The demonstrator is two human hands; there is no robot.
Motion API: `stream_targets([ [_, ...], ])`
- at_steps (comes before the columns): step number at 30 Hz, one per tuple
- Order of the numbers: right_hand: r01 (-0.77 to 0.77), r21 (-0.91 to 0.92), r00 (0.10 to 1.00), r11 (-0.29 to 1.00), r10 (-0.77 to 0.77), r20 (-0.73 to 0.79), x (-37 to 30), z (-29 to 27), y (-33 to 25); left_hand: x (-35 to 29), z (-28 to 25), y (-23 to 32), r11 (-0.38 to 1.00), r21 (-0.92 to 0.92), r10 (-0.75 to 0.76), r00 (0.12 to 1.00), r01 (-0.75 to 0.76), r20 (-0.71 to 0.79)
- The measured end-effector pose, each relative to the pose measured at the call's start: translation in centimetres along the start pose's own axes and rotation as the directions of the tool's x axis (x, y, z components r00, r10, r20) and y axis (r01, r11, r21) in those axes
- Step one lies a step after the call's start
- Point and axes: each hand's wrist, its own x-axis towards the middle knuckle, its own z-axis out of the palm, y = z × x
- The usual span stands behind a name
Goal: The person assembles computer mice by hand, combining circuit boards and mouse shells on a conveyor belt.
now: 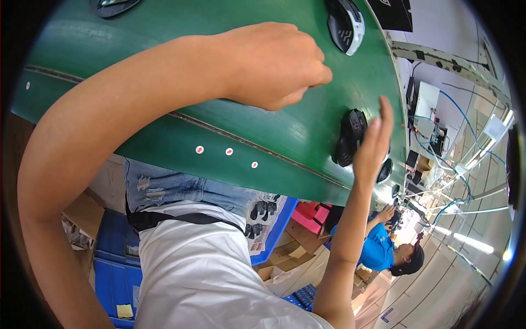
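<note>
My left hand (274, 66) is closed above the green work surface (274, 131), its fingers curled under. What they hold, if anything, is hidden, though a dark edge shows below the wrist. My right hand (373, 145) has its fingers stretched out beside a black computer mouse (349, 137). Hand and mouse overlap in view; whether they touch I cannot tell. Another mouse, black with a silver-grey side (346, 26), lies farther off at the top. A further dark mouse (384, 171) is partly visible just past my right wrist.
A dark rounded object (114, 7) lies at the upper left. Red-arrow stickers (229, 151) mark the near edge strip. Beside my lap stands a blue bin (285, 222) with several black parts in it. A person in a blue shirt (378, 247) works farther along, near cables and lamps.
</note>
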Motion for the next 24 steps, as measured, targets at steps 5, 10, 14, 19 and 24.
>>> stream_targets([
  [5, -0.058, 0.027, 0.962, 0.998, 0.063, -0.265, 0.0, -2.0, -1.3, 0.6, -0.5, 0.5, 0.999, 0.024, -0.041, 0.995, 0.039, 0.094],
  [10, -0.087, 0.101, 0.995, 0.991, 0.091, -0.037, -1.8, 0.8, 1.1, 0.1, 0.7, 0.4, 1.0, 0.008, 0.005, 1.0, -0.005, 0.017],
  [14, -0.175, 0.183, 0.983, 0.967, 0.183, -0.025, -1.4, -1.4, 1.9, 0.9, -0.2, 0.7, 0.998, 0.02, -0.061, 0.988, 0.059, 0.141],
  [19, -0.348, -0.047, 0.903, 0.936, 0.348, 0.251, -2.4, -4.5, 0.2, 1.1, -0.3, 0.7, 1.0, 0.026, -0.019, 0.994, 0.016, 0.104],
  [24, -0.205, 0.336, 0.978, 0.919, 0.184, 0.094, -4.4, -0.4, -0.2, -0.2, 1.0, 0.2, 0.998, -0.041, 0.048, 0.995, -0.052, -0.088],
])
